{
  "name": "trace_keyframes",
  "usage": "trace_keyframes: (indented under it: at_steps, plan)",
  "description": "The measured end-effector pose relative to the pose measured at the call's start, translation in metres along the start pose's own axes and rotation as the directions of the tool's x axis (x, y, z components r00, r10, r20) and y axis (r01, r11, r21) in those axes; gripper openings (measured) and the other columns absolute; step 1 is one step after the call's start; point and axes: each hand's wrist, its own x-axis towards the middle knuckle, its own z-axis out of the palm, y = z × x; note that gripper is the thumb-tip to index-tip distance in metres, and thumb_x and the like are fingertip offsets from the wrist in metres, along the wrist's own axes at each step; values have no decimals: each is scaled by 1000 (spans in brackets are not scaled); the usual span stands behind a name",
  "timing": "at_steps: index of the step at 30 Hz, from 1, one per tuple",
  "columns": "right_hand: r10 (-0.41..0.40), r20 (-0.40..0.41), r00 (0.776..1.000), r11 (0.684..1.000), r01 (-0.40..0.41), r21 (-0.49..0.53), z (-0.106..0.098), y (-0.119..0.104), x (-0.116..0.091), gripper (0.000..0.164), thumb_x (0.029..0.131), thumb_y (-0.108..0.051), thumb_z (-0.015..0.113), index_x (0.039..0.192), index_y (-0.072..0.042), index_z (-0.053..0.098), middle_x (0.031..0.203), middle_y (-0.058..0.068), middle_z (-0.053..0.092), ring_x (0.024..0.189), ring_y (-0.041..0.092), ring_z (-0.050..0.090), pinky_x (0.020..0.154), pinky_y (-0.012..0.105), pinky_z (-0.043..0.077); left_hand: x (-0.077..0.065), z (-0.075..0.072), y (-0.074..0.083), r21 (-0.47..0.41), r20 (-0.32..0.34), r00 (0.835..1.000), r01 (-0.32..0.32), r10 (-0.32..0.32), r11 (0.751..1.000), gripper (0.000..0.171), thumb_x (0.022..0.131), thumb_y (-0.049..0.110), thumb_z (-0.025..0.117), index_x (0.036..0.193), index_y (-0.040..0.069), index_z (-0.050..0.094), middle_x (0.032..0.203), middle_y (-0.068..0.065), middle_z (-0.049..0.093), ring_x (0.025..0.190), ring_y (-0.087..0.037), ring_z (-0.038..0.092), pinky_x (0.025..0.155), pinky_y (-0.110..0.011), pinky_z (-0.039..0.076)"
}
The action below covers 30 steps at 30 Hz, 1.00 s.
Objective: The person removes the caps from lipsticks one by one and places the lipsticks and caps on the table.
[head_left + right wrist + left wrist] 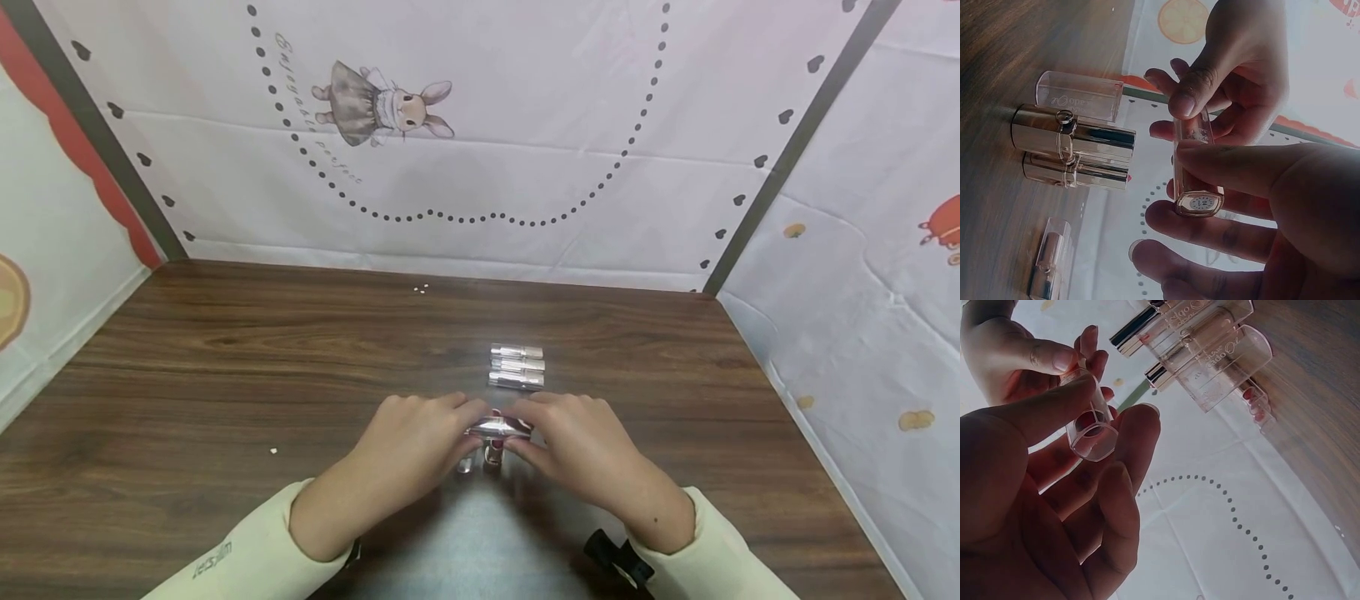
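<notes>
In the head view, a capped lipstick (498,427) lies level between both hands. My left hand (408,437) pinches its clear cap (1094,445) between thumb and fingers; a dark red lipstick tip shows inside in the left wrist view. At the other end, my right hand (585,446) pinches the gold base (1200,204), which has a round label on its bottom. Just beneath the hands, two uncapped gold lipstick tubes (1044,134) stand beside a clear cap (1079,95). Two clear caps (1219,372) show in the left wrist view.
Beyond the hands, three capped lipsticks (517,367) lie side by side on the brown wooden table (225,375). Small white bits (422,289) lie near the back edge, another white bit (273,451) to the left. Printed white cloth (525,100) walls the table in.
</notes>
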Motion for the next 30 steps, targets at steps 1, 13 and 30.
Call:
trace_keyframes:
  at_steps: [1, 13, 30]
  plan:
    - [2, 4, 1000, 1000, -2, 0, 0, 0, 0, 23, 86, -33, 78, 106, -24, 73, 83, -12, 71, 61, 1, 54, 50, 24, 39, 0, 0, 0, 0, 3, 1000, 2, -2, 1000, 25, 85, 33, 79, 105, 23, 68, 82, 7, 68, 51, -12, 57, 42, -28, 32]
    - [-21, 6, 1000, 1000, 21, -22, 0, -1, 0, 19, 89, -33, 75, 104, -23, 71, 84, -10, 72, 65, 6, 61, 52, 27, 43, 0, 2, 0, 38, 0, 1000, 14, -14, 999, 24, 87, 41, 74, 100, 22, 66, 78, 7, 66, 50, -13, 56, 42, -29, 33]
    - [-40, 11, 999, 999, 40, -13, 0, -3, -1, 17, 88, -35, 75, 98, -22, 72, 76, -13, 67, 61, 3, 55, 51, 25, 40, 0, 4, 1, 43, -58, 998, -4, 6, 999, 32, 88, 54, 67, 90, 22, 64, 72, 8, 63, 46, -13, 51, 39, -28, 29]
